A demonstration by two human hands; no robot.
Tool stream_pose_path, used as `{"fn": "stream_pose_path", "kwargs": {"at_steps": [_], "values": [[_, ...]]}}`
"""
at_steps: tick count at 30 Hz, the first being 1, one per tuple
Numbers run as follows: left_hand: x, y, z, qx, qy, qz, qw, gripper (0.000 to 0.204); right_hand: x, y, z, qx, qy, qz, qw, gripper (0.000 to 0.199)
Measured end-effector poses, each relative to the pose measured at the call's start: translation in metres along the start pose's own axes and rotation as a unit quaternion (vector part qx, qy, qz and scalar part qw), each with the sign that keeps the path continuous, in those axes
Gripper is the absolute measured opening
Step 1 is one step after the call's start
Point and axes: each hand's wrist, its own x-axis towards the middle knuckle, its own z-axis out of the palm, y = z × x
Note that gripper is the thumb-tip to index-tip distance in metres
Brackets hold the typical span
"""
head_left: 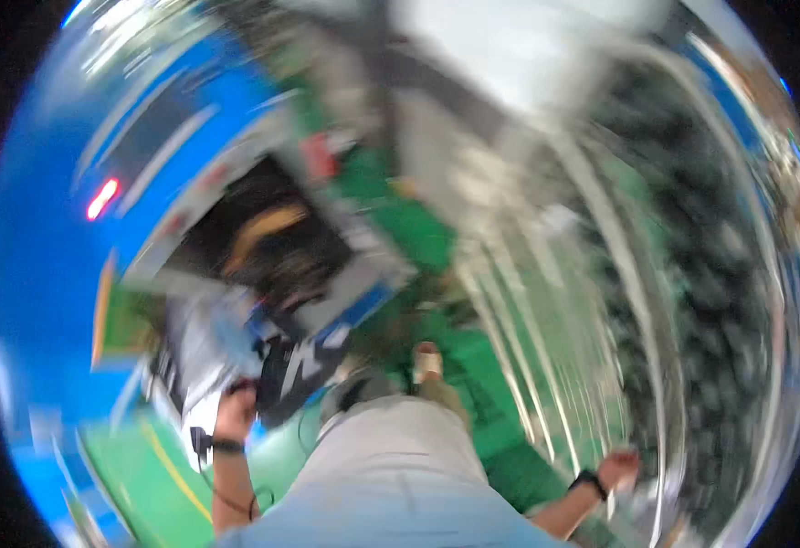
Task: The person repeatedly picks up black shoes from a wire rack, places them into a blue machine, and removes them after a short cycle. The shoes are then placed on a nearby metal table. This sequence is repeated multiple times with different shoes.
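Observation:
My left hand [236, 413], with a dark band at the wrist, hangs beside a black cloth-like item [295, 379] with white marks. Whether it touches that item I cannot tell, because its fingers are smeared by motion. Low on the right, my right hand [619, 468] is held out from my body, also with a dark wristband. It looks compact, but blur hides its fingers, and nothing shows clearly in it. Close by stands a pale metal rack [546, 365] with several long bars.
A blue machine [263, 87] with a dark open bay [263, 233] stands at the left. On the right, a large pale-framed container [624, 247] holds many dark pieces [729, 365]. Green floor [473, 393] runs between them. A thin cable [236, 502] hangs by my left forearm.

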Motion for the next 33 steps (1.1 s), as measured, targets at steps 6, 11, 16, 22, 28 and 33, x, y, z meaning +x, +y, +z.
{"fn": "stream_pose_path", "kwargs": {"at_steps": [6, 11, 16, 22, 28, 33], "values": [[-0.028, -0.014, -0.16, 0.293, 0.272, 0.079, 0.913, 0.026, -0.119, -0.468, 0.017, 0.515, -0.371, 0.049, 0.771, 0.045], [-0.03, -0.044, -0.203, 0.371, 0.454, 0.063, 0.807, 0.037, -0.243, -0.668, -0.03, 0.456, -0.555, -0.191, 0.669, 0.045], [-0.042, -0.103, -0.26, 0.205, 0.596, 0.157, 0.76, 0.034, -0.343, -0.716, 0.002, 0.34, -0.622, -0.251, 0.659, 0.04], [-0.066, -0.126, -0.328, 0.526, 0.218, -0.203, 0.796, 0.055, -0.409, -0.707, 0.01, 0.104, -0.706, -0.271, 0.646, 0.05], [0.095, 0.09, -0.427, 0.488, 0.309, -0.121, 0.807, 0.067, -0.443, -0.72, -0.029, 0.111, -0.664, -0.298, 0.676, 0.034], [0.27, -0.03, -0.55, 0.215, 0.551, 0.135, 0.795, 0.081, -0.43, -0.728, -0.037, 0.073, -0.679, -0.442, 0.581, 0.033]]}}
